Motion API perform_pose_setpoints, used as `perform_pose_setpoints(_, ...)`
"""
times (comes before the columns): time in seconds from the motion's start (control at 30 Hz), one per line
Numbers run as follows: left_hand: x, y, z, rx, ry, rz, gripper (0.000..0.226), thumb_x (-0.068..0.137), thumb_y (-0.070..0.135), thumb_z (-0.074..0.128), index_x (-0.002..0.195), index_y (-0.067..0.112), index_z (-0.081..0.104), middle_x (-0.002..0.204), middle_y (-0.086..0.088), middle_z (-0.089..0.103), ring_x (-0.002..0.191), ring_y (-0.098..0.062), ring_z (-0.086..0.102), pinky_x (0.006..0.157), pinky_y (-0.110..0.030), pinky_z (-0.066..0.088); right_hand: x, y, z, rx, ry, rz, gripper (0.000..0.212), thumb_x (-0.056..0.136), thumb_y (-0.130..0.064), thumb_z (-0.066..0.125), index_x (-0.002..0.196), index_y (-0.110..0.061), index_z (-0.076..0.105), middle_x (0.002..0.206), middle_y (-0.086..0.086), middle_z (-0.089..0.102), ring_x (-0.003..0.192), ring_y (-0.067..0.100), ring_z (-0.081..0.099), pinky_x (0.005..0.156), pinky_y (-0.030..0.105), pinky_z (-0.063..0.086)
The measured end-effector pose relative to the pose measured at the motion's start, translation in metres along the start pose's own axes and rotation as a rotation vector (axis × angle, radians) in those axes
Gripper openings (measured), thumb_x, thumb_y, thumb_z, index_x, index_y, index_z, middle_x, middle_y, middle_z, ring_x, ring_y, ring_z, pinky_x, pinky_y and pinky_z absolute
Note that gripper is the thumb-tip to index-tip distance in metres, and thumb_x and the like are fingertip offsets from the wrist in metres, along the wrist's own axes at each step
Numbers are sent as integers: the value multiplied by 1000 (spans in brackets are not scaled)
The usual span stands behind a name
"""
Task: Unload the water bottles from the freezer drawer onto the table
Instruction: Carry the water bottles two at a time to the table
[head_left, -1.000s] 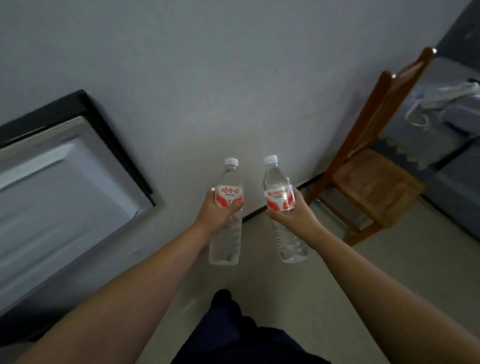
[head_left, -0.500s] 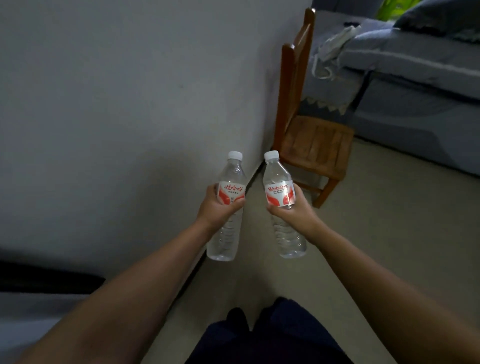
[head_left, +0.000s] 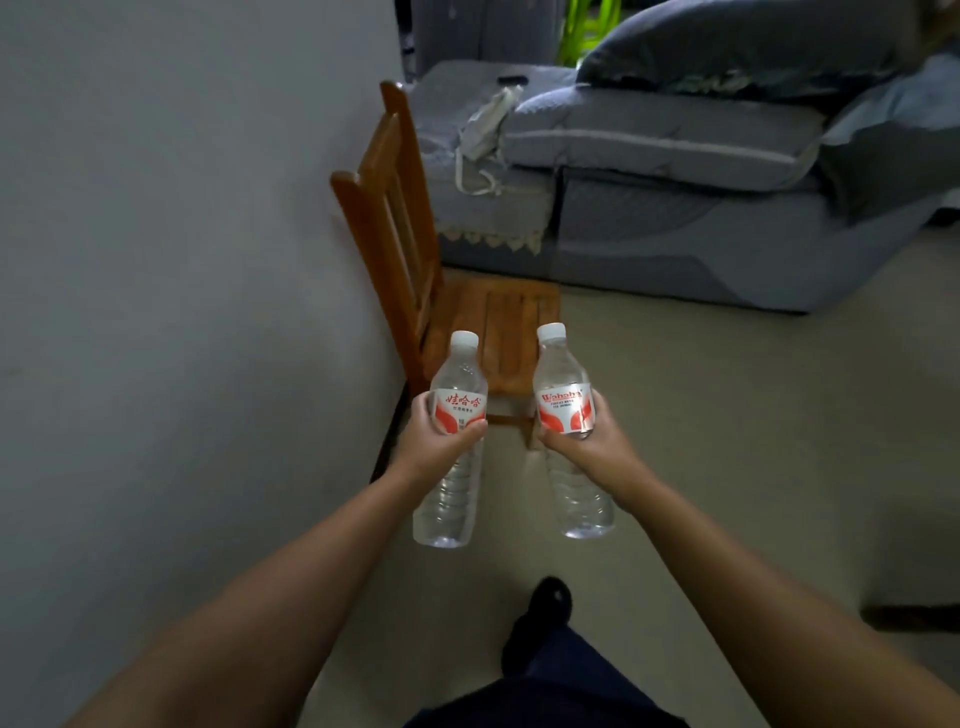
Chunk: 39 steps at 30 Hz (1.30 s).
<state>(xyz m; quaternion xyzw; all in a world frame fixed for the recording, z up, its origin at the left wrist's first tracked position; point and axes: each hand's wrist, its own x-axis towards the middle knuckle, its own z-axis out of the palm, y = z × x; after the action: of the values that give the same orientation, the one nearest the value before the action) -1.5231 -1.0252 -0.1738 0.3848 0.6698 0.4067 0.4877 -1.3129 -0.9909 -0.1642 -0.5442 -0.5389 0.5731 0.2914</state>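
Fingers of left hand (head_left: 434, 441) and right hand (head_left: 597, 447) each wrap a bottle (head_left: 451, 467) upright.

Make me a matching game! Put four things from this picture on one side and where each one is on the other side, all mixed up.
Things:
1. bottle with Chinese label
2. bottle with Wahaha label
3. wooden chair
4. grey sofa

Places:
A. against the wall
B. in the right hand
C. behind the chair
D. in the left hand

Pairs: 1-D, 2-B, 3-A, 4-C
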Motion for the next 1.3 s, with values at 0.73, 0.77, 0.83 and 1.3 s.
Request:
perform_pose_setpoints(0.73,259,157,297,226,-443,113,70,80,25,75,137,17,34,106,5,55,93,-9,58,65,-14,46,166,18,-290,96,575,130,59,75,-25,80,126,-22,49,107,1,67,96,15,66,81,31,54)
perform_pose_setpoints(0.77,275,163,307,236,-457,122,70,80,25,75,137,18,34,105,6,54,92,-8,57,63,-14,46,180,15,-298,94,586,130,56,76,-25,79,124,-23,49,106,1,67,95,14,66,77,28,53)
perform_pose_setpoints(0.83,309,180,327,268,-489,138,71,80,26,75,137,18,34,104,7,54,90,-7,57,62,-13,45,208,6,-316,93,617,130,55,77,-26,78,124,-24,50,106,0,66,94,13,65,69,24,49)
perform_pose_setpoints(1.3,430,270,506,462,-769,217,63,73,30,79,124,19,44,106,2,63,95,-15,64,78,-29,54,284,-4,-451,330,971,222,37,78,-22,78,111,-18,62,94,-4,70,88,10,67,73,20,49)
